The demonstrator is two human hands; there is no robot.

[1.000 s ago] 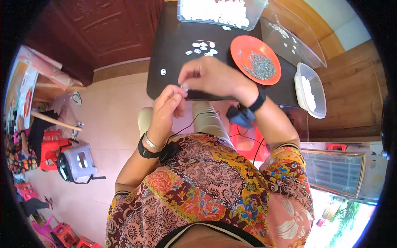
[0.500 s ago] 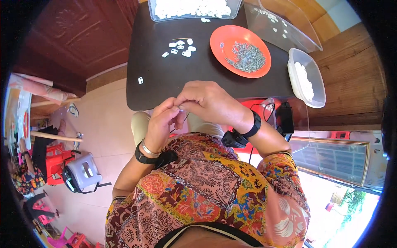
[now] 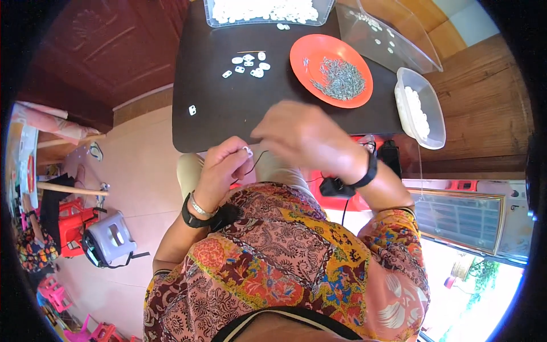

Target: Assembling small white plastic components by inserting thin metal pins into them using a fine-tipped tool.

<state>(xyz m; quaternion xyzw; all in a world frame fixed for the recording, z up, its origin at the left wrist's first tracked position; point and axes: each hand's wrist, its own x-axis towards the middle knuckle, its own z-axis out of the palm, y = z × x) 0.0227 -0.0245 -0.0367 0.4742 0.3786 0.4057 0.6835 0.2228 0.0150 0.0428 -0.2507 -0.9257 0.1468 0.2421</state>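
Note:
My left hand (image 3: 221, 166) is closed, pinching a small white plastic piece (image 3: 248, 151) between thumb and fingers just off the table's near edge. A dark cable hangs behind that hand. To its right, my right hand (image 3: 299, 134) is apart from it, over the near edge, its fingers smeared by motion. Beyond the right hand lies an orange-red plate (image 3: 305, 51) with a heap of small grey metal pieces (image 3: 342, 82), slim like screws or pins. Farther left on the dark table are several loose white plastic pieces (image 3: 249, 64).
A clear bin (image 3: 268, 23) of white pieces stands at the far edge. At the right, a translucent tub (image 3: 439, 117) holds more, beside a clear panel (image 3: 393, 43). A thin stick (image 3: 252, 52) lies by the loose pieces. Black devices with cables (image 3: 335, 187) hang under the table's right side.
My right hand has parted from the left and moved a little right, now blurred. The white piece in my left hand has come into plain view.

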